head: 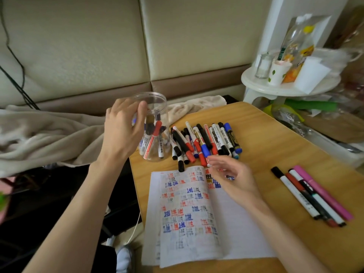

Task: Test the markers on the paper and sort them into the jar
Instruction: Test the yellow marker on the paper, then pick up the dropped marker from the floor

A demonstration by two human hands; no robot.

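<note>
Markers [204, 142] lie in a loose heap of black, red and blue caps on the far part of the wooden table [275, 146], just beyond the top edge of the open notebook [187, 213]. The right hand [234, 178] hovers over the notebook's upper right corner. Its fingers are slack and lightly bent, the tips reach almost to the near edge of the heap, and it holds nothing that can be made out.

Left of the heap stands the clear plastic jar [155, 125], upright and without a lid, near the table's left edge. Several markers stand inside it, leaning against the wall, one with a red cap among them. The left hand [124, 127] lies at the jar's upper left side with its back to the camera and its fingers spread over the wall. It is blurred, and I cannot tell whether it grips the jar or only touches it.

The notebook's left page is covered in rows of red, blue and black test marks. Well apart on the right lie four more markers [309, 196] side by side, one of them pink. A beige blanket [39, 138] spreads left of the table, and a crumpled towel [197, 105] sits behind the jar. At the far right a white stand [285, 89] carries cups and a small glass jar.
</note>
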